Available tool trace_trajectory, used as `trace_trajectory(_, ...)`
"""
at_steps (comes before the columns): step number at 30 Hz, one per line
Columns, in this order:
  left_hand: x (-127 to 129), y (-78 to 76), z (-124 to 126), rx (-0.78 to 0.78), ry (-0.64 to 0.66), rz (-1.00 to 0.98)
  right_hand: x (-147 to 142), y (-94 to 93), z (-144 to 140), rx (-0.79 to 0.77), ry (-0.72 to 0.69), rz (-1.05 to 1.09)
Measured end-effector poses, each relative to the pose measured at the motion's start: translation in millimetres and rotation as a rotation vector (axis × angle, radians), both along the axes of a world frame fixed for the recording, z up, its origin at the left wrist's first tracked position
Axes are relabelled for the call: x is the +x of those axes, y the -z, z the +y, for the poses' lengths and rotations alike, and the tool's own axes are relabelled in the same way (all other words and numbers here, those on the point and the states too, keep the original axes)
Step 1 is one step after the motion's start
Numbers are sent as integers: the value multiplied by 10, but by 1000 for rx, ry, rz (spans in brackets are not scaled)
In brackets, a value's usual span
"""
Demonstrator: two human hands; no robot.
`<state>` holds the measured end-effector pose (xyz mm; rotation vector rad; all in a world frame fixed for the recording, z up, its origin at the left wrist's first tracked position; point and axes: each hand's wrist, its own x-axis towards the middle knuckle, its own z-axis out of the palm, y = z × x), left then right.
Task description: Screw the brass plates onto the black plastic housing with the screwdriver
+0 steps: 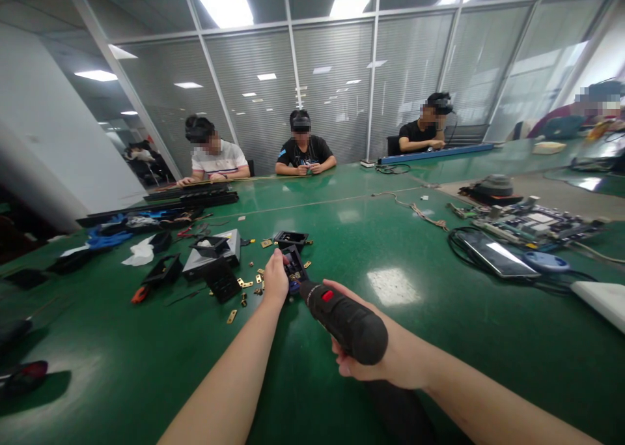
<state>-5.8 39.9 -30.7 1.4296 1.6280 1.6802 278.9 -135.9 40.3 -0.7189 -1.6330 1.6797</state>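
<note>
My right hand (375, 360) grips a black electric screwdriver (342, 318) with a red button, its tip pointing at a small black plastic part (294, 264) on the green table (342, 236). My left hand (275, 281) holds that part steady from the left side. Several small brass hinges (244, 283) lie scattered around the part. Another black plastic frame (290, 239) sits just beyond it.
A white box (212, 256) with black parts, a white tissue (139, 253) and black trays lie to the left. A tablet (493, 253), cables and circuit boards (532, 223) lie to the right. Three people sit at the far side of the table.
</note>
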Motion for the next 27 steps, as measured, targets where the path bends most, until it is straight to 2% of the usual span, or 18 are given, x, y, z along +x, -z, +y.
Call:
trace_trajectory(17, -41, 82, 47, 5, -7, 13, -16, -11, 0, 23, 8, 1)
trace_trajectory(27, -15, 63, 24, 26, 12, 0, 8, -55, -9, -7, -21, -7)
